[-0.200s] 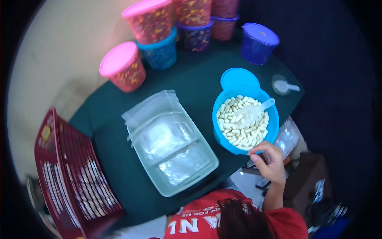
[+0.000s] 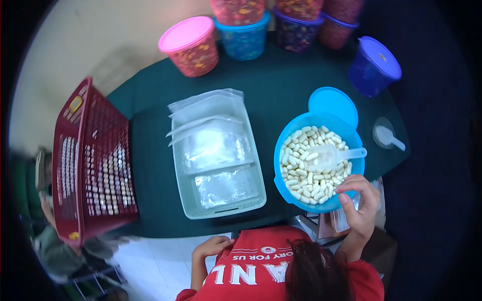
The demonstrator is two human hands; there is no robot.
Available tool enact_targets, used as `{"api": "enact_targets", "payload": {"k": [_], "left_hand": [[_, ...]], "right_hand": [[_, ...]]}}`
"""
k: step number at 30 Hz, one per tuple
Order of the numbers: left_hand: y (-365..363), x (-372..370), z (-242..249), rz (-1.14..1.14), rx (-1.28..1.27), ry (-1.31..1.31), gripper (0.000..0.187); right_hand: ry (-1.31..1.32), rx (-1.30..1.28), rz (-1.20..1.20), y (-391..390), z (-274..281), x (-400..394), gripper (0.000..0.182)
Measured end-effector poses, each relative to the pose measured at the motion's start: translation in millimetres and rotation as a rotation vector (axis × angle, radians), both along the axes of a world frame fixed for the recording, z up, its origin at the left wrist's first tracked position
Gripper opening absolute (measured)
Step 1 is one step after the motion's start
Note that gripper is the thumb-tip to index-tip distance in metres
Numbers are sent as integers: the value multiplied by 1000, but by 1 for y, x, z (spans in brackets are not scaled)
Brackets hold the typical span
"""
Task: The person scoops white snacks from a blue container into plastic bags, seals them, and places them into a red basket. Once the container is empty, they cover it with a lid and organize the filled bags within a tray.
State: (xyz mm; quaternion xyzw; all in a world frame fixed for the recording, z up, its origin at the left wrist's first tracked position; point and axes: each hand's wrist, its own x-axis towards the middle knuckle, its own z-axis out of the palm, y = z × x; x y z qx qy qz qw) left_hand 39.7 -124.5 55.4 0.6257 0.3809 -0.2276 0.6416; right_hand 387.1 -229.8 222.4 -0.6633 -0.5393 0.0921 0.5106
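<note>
My right hand [image 2: 359, 205] is at the lower right rim of a round blue tub [image 2: 283, 188], its thumb and index fingertips drawn together; anything between them is too small to tell. White oblong pieces [image 2: 314, 188] fill much of the tub, and a clear scoop [image 2: 324, 156] lies on them. My left hand [image 2: 213, 246] rests low against the red shirt, below the table edge, its fingers curled together and their tips partly hidden. Left of the tub stands a pale tray [image 2: 188, 205] holding clear plastic bags [image 2: 216, 145].
A blue lid [image 2: 334, 106] lies behind the tub. A small dish [image 2: 384, 133] with a scoop is at the right. Lidded tubs [image 2: 243, 40] line the back, one purple [image 2: 374, 67]. A dark red basket [image 2: 95, 170] stands left. Another person [image 2: 55, 241] is partly visible beyond it.
The view has shifted and turned, so the table items sit differently in it. My left hand has come into view. My right hand remains near the tub's rim.
</note>
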Motion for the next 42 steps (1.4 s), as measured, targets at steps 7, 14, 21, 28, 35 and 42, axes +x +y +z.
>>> {"api": "enact_targets", "payload": {"k": [7, 14, 21, 28, 35, 42], "left_hand": [[55, 98, 84, 129, 811, -371, 31], [75, 127, 0, -177, 1173, 118, 92], [80, 119, 16, -82, 1230, -20, 66], [86, 98, 69, 343, 1102, -344, 17], [72, 91, 131, 793, 694, -843, 23], [63, 71, 125, 624, 711, -1070, 17]], "right_hand": [[3, -112, 486, 40, 8, 13, 14], [5, -181, 671, 41, 1, 24, 11], [15, -159, 639, 32, -4, 33, 11], [-4, -92, 480, 12, 3, 19, 12], [89, -61, 318, 19, -11, -41, 14], [-217, 153, -3, 71, -6, -111, 31]]}}
